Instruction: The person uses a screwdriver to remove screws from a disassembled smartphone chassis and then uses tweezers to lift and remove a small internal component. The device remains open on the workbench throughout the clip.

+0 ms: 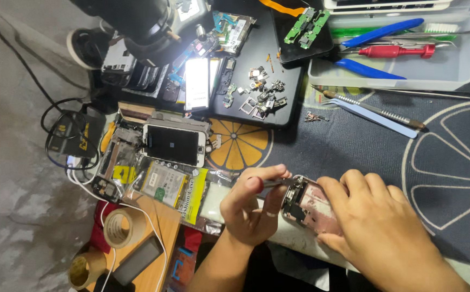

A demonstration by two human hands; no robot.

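Where the mat's edge meets the bench, an opened pink phone (308, 208) lies flat, insides up. Right hand (378, 227) spread over its lower half, fingers curled onto the frame, pinning it. Left hand (251, 208) closed in a pinch round a thin tool (274, 183), tip at the phone's top corner. Judging by looks: phone light, its frame stiff, the bared boards and connectors fragile; best held by the outer edges, never the middle. Tool slim, likely slippery, wants a close fingertip grip. Loose screws and small parts (262, 92) lie well apart on a black tray (294, 97).
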